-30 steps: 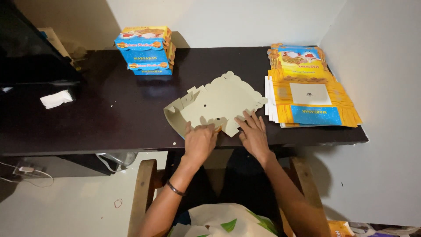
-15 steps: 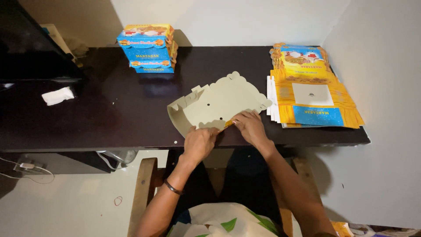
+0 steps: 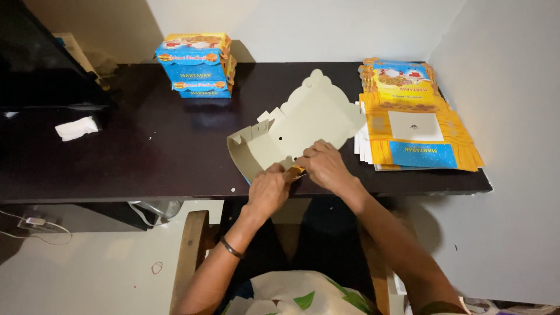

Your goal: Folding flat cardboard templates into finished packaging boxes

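Both hands, left hand (image 3: 269, 188) and right hand (image 3: 322, 164), pinch shut on the near flap of a half-folded cardboard box (image 3: 297, 128) (pale inside up) on the dark counter (image 3: 146, 151).

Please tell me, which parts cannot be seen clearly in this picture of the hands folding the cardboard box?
- Head view: the near edge of the cardboard box is hidden under the left hand and right hand.
- Fingertips of both hands: tucked under the flap.
- The folded boxes: lower ones covered by the top one.
- The flat sheets: only the top shows.
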